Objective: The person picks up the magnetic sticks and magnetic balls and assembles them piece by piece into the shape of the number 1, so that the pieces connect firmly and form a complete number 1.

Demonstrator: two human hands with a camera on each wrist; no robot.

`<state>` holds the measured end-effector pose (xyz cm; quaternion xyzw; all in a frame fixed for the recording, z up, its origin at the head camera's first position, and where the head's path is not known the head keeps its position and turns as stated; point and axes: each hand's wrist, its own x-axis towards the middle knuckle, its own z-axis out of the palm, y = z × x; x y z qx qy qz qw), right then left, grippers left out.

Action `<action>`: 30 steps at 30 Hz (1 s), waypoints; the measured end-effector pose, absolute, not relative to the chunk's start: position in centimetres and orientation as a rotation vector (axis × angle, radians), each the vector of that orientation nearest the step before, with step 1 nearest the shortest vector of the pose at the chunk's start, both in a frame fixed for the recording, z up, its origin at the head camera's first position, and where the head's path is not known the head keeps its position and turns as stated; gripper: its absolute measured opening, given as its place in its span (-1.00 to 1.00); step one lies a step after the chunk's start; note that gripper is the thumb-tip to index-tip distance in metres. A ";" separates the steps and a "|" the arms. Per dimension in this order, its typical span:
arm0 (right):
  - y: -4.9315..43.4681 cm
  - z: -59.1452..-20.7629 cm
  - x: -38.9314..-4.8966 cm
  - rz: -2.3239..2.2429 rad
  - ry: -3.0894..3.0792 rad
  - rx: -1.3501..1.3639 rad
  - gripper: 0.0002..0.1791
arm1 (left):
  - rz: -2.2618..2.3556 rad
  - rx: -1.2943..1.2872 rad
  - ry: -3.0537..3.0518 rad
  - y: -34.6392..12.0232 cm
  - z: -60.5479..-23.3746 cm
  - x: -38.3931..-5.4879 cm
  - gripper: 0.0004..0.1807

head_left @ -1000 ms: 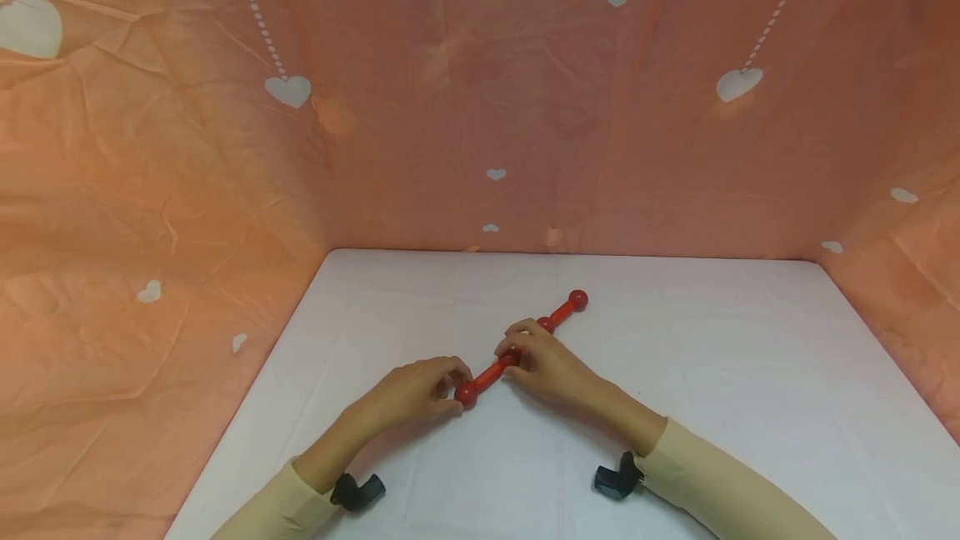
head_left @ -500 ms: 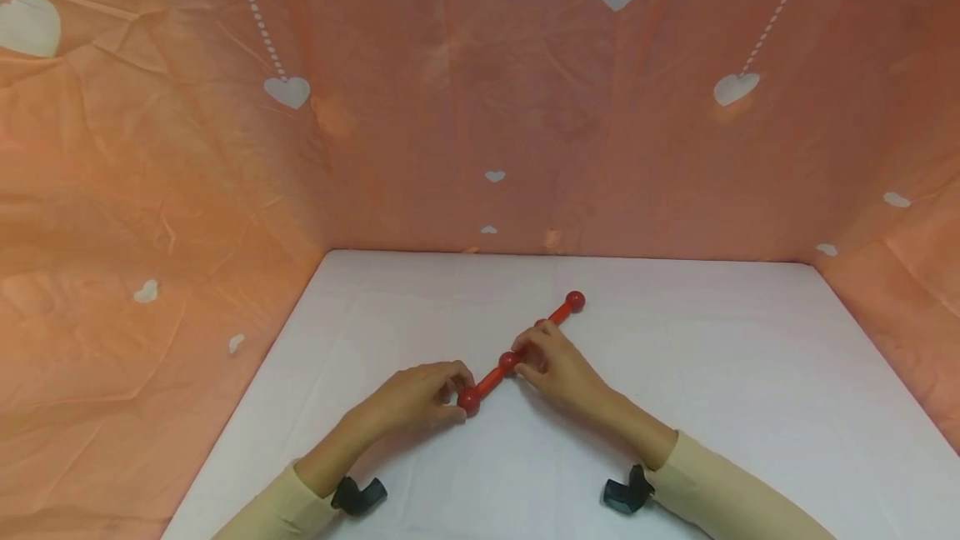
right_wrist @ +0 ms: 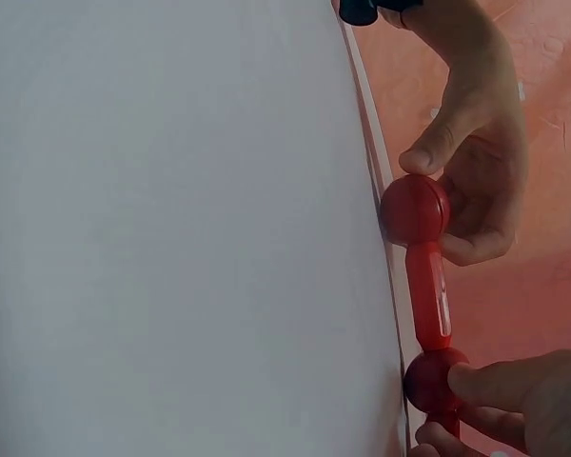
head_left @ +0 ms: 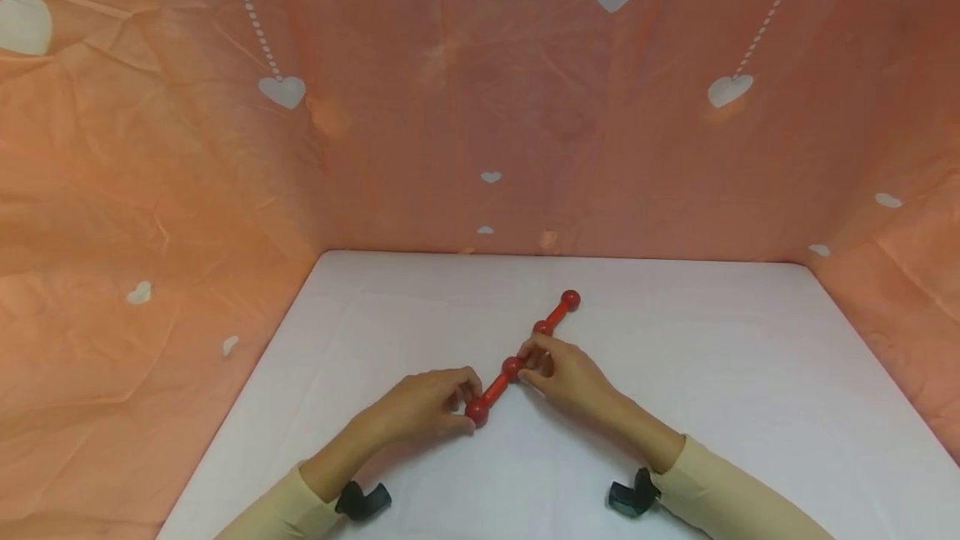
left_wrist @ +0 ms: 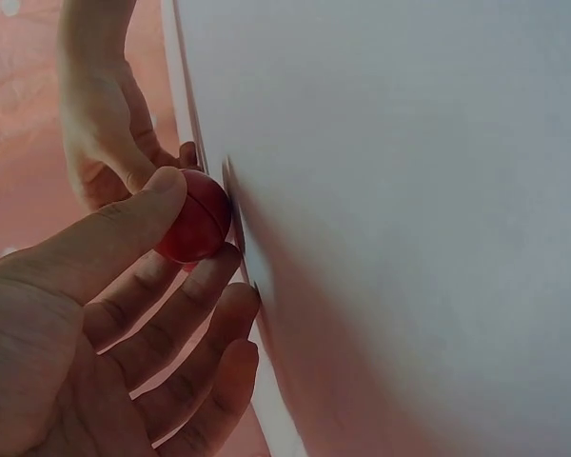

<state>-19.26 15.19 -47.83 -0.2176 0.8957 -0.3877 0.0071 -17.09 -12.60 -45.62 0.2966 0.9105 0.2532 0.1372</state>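
A long red stick of balls joined by short rods lies slantwise on the white table point(head_left: 675, 373), its far end ball point(head_left: 571, 300) pointing to the back right. At the near end, my left hand point(head_left: 431, 401) pinches the end ball point(left_wrist: 202, 228) between thumb and fingers. My right hand point(head_left: 573, 372) grips the stick just beyond the second ball point(head_left: 512, 368), its thumb against that ball in the right wrist view. Between the two hands a short red rod point(right_wrist: 426, 295) shows bare. Right-hand fingers hide part of the stick's middle; the third ball point(head_left: 543, 328) shows past them.
Orange cloth walls point(head_left: 420, 107) with pale heart shapes rise behind the table and along both sides. A dark wrist camera mount point(head_left: 363, 502) sits at the left cuff, and another dark mount point(head_left: 633, 493) at the right cuff.
The near end of the red stick has swung slightly right and toward me, with my left hand on it. My right hand has slid a little along the stick, uncovering the second ball.
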 end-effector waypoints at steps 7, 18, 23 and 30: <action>15.5 -48.0 -19.3 -1.215 2.782 -0.641 -0.74 | 0.733 0.863 2.615 -11.9 -45.9 -17.1 -0.63; 16.8 -48.2 -20.0 -1.299 2.674 -0.630 -0.73 | 0.734 0.911 2.601 -9.7 -46.2 -17.4 -0.61; 17.4 -48.1 -20.1 -1.295 2.673 -0.640 -0.74 | 0.724 0.931 2.605 -8.7 -46.4 -17.6 -0.61; 18.1 -48.0 -20.3 -1.301 2.683 -0.629 -0.74 | 0.712 0.965 2.604 -7.5 -46.3 -17.5 -0.61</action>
